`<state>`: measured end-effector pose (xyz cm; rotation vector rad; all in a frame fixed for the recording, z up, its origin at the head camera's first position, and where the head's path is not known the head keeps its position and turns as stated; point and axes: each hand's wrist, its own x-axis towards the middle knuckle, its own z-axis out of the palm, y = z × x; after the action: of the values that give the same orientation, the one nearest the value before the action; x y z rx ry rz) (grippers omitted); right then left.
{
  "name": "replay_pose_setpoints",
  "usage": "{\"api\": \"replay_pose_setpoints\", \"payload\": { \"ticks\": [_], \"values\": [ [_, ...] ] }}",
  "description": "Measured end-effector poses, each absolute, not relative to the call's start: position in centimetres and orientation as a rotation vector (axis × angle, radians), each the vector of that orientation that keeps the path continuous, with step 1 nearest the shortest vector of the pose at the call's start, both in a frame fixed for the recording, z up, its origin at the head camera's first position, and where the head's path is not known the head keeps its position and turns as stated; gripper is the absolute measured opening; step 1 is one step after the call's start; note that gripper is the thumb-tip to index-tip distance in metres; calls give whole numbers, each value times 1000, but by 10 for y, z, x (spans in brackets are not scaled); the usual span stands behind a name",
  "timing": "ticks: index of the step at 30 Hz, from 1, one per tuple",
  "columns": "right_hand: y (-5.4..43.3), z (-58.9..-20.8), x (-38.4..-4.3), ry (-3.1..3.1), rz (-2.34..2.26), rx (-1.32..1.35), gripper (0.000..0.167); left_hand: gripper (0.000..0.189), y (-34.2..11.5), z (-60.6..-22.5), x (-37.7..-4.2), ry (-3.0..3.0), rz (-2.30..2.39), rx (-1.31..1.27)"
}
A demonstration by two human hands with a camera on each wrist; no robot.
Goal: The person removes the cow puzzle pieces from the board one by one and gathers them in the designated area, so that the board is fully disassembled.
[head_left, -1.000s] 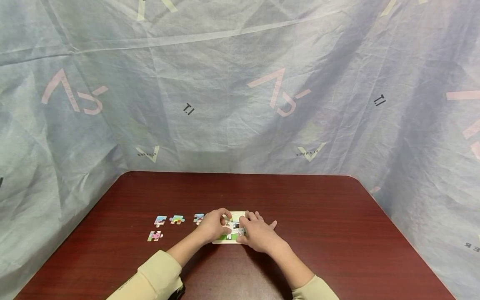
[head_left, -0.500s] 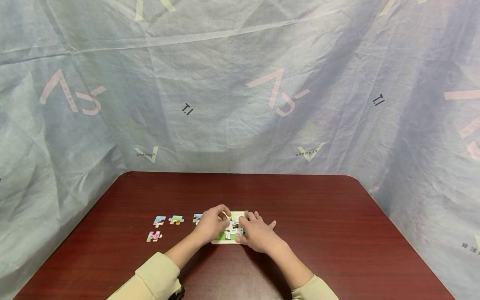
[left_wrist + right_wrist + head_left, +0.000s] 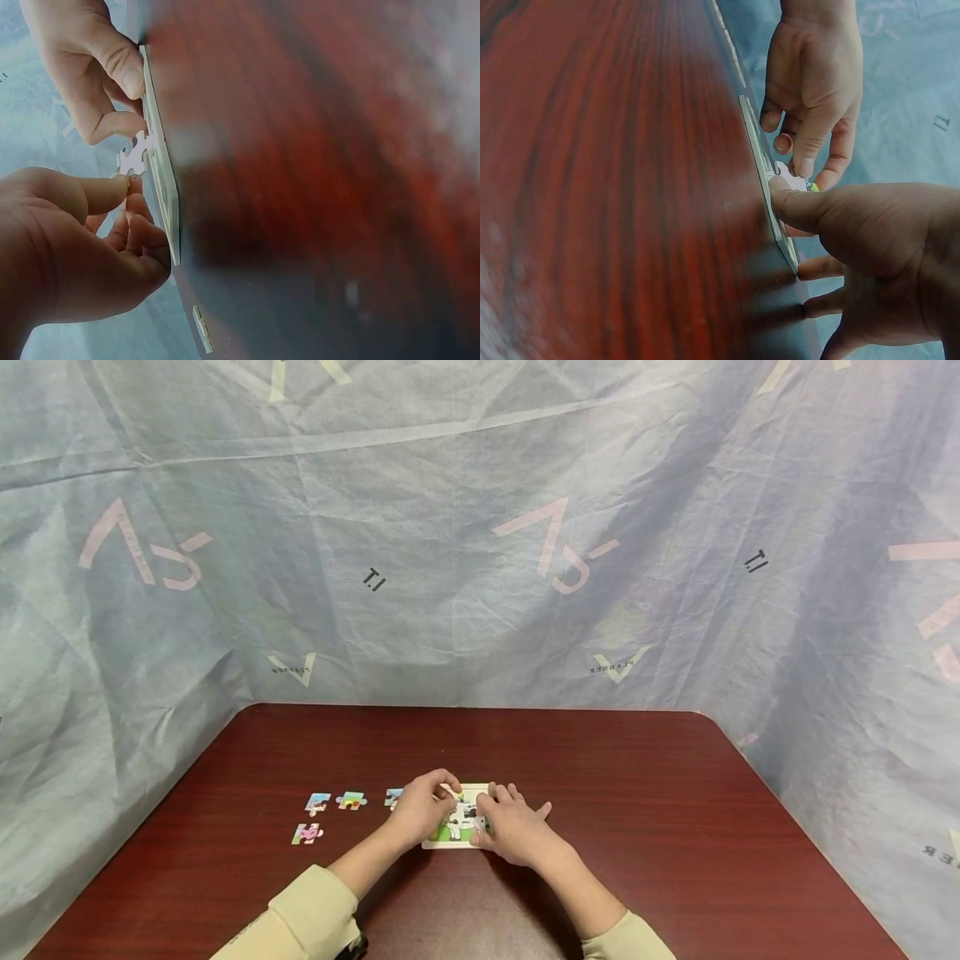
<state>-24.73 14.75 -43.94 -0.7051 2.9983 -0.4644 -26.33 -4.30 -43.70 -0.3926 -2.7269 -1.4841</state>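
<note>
A small jigsaw puzzle board (image 3: 450, 845) with a pale rim lies on the table, showing white, black and green picture parts. My left hand (image 3: 418, 808) pinches a puzzle piece (image 3: 135, 159) between thumb and index finger over the board. That piece stands tilted up against the board in the left wrist view. My right hand (image 3: 519, 828) rests over the board's right side, its thumb pressing near the front rim and its index finger bent close to the piece. The other right fingers (image 3: 821, 304) spread out past the board's edge. Both hands cover parts of the board.
Several loose puzzle pieces lie left of the board, among them a blue one (image 3: 318, 802), a yellow-green one (image 3: 351, 801) and a pink one (image 3: 307, 833). Another piece (image 3: 392, 797) is partly behind the left hand. A grey cloth (image 3: 450, 610) hangs around the dark red table (image 3: 645, 793).
The left hand has lifted slightly and shifted a little to the left, its fingertips drawn closer together on the piece. The right hand has stayed nearly still.
</note>
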Motion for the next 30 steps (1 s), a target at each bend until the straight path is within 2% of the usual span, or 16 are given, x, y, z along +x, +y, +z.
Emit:
{"api": "replay_pose_setpoints", "payload": {
  "ticks": [30],
  "values": [
    [147,-439,-245,2990,-491,-704,29,12,-86,-445,-257,-2648,-1514,-273]
  ]
}}
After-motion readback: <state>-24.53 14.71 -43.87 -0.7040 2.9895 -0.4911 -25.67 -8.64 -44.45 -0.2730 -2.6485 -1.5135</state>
